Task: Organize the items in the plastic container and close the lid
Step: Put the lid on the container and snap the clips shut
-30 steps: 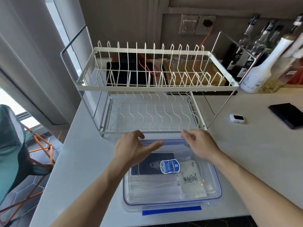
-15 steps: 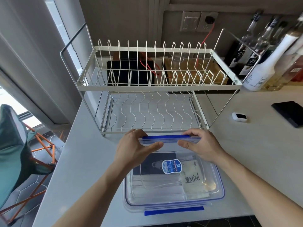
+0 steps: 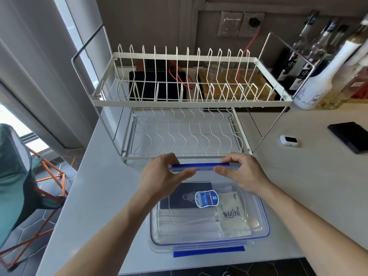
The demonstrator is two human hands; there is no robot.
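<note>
- My left hand [image 3: 161, 176] has its fingers curled over the far blue latch [image 3: 196, 166] of the lid [image 3: 209, 214], thumb [image 3: 186, 172] pressed on the near side, pinching the latch's left end.
- My right hand [image 3: 241, 172] mirrors it: fingers hooked over the latch's right end, thumb under the edge. Both hands are closed on the latch, and neither carries anything loose.
- The latch runs 9 to 3 o'clock, across my reach, straight ahead at 12 o'clock from my wrists. The hands sit evenly, one at each end, so neither is nearer. I judge the coming move is a fold down over the far rim; whether the latch has caught yet I cannot tell.
- The box [image 3: 155, 239] lies on the counter [image 3: 103, 196] right in front of me, long axis also 9 to 3, lid already seated on top.
- The near latch [image 3: 209, 251] at 6 o'clock sticks out flat; I judge it not yet snapped.
- Through the lid I see a dark card [image 3: 179, 198], white folded sheets, and a cream packet [image 3: 233, 216] reading "MiNi". A blue-and-white sticker [image 3: 206, 199] sits mid-lid, its print too small to read.
- At 12 o'clock, just beyond the latch, stands a wire rack [image 3: 191, 100].
- At 2 o'clock are bottles [image 3: 318, 76]; one dark label seems to show "183", the rest unreadable.
</note>
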